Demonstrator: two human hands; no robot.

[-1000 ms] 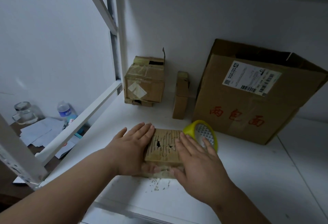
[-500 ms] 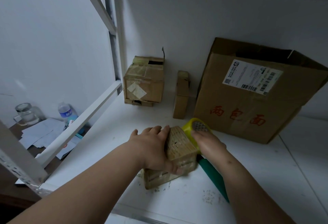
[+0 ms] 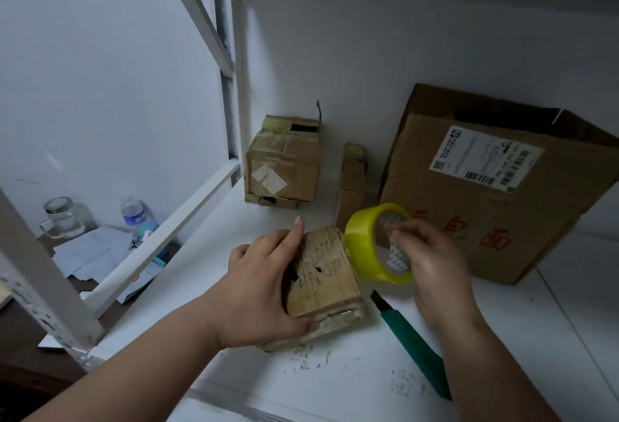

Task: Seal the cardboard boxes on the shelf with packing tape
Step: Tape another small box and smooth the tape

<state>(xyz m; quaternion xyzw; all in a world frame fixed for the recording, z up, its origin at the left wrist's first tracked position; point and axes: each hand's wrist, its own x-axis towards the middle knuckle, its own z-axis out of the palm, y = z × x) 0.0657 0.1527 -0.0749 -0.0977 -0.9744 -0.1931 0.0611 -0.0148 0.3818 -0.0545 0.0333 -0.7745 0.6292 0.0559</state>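
A small worn cardboard box (image 3: 326, 274) with a torn top sits tilted near the front of the white shelf (image 3: 522, 328). My left hand (image 3: 264, 284) grips its left side, thumb along the lower front edge and index finger raised. My right hand (image 3: 432, 264) holds a yellow roll of packing tape (image 3: 366, 247) just right of the box, fingers through the core. The roll's rim touches the box's upper right corner.
A green-handled cutter (image 3: 413, 344) lies on the shelf under my right wrist. At the back stand a taped small box (image 3: 284, 167), a thin upright box (image 3: 351, 184) and a large open box (image 3: 485, 194) with a label. Cardboard crumbs litter the front edge.
Both hands were pressing flat on the small box. My left hand tipped the box up and now grips it; my right hand picked up the tape roll and lifted it higher.
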